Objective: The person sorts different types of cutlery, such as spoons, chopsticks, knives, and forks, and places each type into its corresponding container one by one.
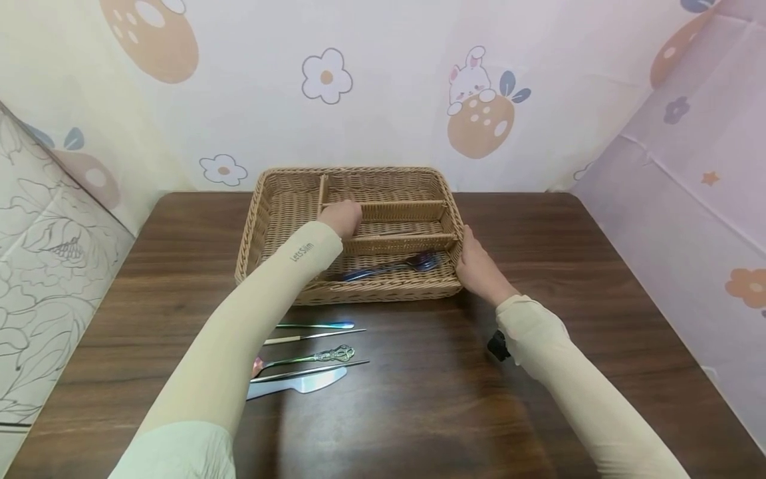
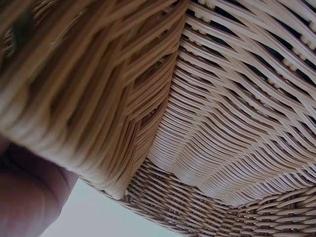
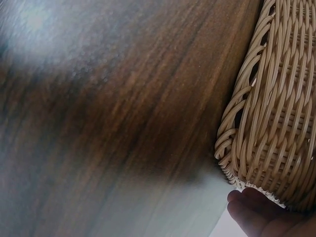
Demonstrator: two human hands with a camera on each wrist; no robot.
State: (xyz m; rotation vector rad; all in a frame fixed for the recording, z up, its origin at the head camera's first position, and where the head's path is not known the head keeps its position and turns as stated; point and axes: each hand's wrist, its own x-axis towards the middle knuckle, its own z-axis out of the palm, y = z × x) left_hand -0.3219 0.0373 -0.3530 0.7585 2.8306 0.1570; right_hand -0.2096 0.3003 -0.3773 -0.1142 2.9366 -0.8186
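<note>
My left hand (image 1: 342, 218) reaches down into the middle long compartment of a wicker basket (image 1: 353, 294), beside a divider (image 2: 98, 163). Its fingers are mostly hidden. A thin, stick-like utensil (image 1: 397, 233) lies in that compartment, extending right from near the hand; whether the hand holds it cannot be seen. My right hand (image 1: 479, 267) rests against the basket's right end, with extended fingers (image 3: 249, 207) touching the outer wicker wall. In the front compartment lies dark blue, shiny cutlery (image 1: 391, 266), including a fork.
Left of centre on the wooden table (image 1: 419, 399) lie a rainbow-coloured handle (image 1: 323, 325), a stick with a pale handle (image 1: 311, 336), an ornate-handled utensil (image 1: 335, 354), a thin metal stick (image 1: 317, 370) and a broad-bladed knife (image 1: 320, 381). A patterned cloth (image 1: 389, 100) hangs behind.
</note>
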